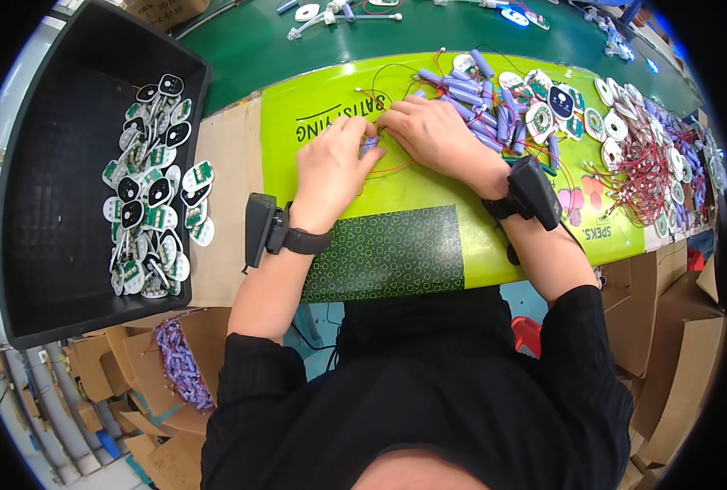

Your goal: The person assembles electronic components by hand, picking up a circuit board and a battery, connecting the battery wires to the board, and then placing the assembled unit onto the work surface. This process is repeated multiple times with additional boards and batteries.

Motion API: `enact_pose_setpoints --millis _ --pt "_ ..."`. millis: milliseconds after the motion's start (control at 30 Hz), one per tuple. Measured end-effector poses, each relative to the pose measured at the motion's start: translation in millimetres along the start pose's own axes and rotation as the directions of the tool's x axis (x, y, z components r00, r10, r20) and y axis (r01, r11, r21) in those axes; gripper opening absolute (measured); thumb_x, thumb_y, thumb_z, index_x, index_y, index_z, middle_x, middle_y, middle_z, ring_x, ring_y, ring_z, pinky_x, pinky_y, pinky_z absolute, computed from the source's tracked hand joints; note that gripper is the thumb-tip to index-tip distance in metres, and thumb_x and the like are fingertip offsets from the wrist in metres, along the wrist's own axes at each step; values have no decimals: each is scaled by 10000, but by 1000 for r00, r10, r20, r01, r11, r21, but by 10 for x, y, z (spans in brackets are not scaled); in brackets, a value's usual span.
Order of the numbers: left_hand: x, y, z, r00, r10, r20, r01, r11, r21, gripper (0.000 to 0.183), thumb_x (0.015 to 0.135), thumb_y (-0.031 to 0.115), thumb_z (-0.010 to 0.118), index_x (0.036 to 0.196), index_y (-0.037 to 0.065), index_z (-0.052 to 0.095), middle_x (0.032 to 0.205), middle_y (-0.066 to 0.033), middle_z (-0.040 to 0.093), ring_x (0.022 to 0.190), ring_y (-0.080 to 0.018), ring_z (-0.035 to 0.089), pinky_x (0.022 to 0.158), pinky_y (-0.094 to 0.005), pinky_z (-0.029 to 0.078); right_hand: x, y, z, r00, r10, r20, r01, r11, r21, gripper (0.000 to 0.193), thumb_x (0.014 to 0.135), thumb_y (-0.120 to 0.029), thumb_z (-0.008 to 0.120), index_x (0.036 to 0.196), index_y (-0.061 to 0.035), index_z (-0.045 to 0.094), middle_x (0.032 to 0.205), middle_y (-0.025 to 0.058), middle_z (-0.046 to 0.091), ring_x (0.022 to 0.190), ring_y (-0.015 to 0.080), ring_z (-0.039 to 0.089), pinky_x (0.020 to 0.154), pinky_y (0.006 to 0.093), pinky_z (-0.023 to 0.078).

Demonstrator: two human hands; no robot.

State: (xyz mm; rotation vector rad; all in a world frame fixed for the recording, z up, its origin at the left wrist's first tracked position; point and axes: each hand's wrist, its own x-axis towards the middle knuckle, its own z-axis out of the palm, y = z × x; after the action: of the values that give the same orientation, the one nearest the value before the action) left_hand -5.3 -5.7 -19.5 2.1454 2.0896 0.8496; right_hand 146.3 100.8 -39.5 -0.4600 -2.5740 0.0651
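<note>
My left hand (331, 167) is closed, its thumb and fingers round a small purple cylindrical battery cell (369, 145). Close beside it, my right hand (437, 135) has its fingertips pinched together; what lies between them is hidden. A thin red wire (394, 170) curves out below the fingers, and dark wires loop above them. To the right of my right hand lies a heap of purple battery cells (482, 102) with wires. Round white-and-green circuit boards (539, 121) are mixed into its edge, one with a black face (560, 101).
On the left a black bin (53, 204) holds many small boards, with a few more boards (198, 184) on cardboard beside it. More boards with red wires (645, 184) are piled far right. Below left, a carton (204, 327) contains purple cells. Open cartons (666, 351) stand lower right.
</note>
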Motion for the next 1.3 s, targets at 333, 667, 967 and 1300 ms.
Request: enact_pose_setpoints --millis 333,667,967,1300 --pt "-18 -124 -28 996 72 58 -70 997 -36 270 731 195 714 940 92 577 821 -45 603 699 -181 606 616 -317 482 -55 -4 -22 999 12 37 -13 1000 27 88 792 -122 562 753 -44 573 814 100 586 803 289 576 698 407 445" --pt "60 -225 -22 976 69 209 -27 980 -196 358 719 243 735 995 67 590 825 -88 565 703 -214 589 649 -322 483 -14 25 -117 999 37 -23 -30 961 276 86 793 -120 585 786 -35 577 795 117 586 788 306 578 680 392 441" --pt "151 -301 -125 813 -153 562 578 102 -809 199 931 279 537 906 82 534 762 -25 618 494 -20 464 381 -163 249 -19 23 -247 986 68 -153 -11 938 347 78 841 -109 552 884 -43 547 834 101 558 851 288 532 780 361 401" --pt "166 -378 -225 945 -253 209 284 309 -908 223 961 270 467 967 60 540 772 -93 644 444 -42 440 392 -165 289 -78 168 -435 934 357 12 -98 222 970 87 917 -99 501 944 -29 545 741 -24 526 695 61 494 643 211 376"
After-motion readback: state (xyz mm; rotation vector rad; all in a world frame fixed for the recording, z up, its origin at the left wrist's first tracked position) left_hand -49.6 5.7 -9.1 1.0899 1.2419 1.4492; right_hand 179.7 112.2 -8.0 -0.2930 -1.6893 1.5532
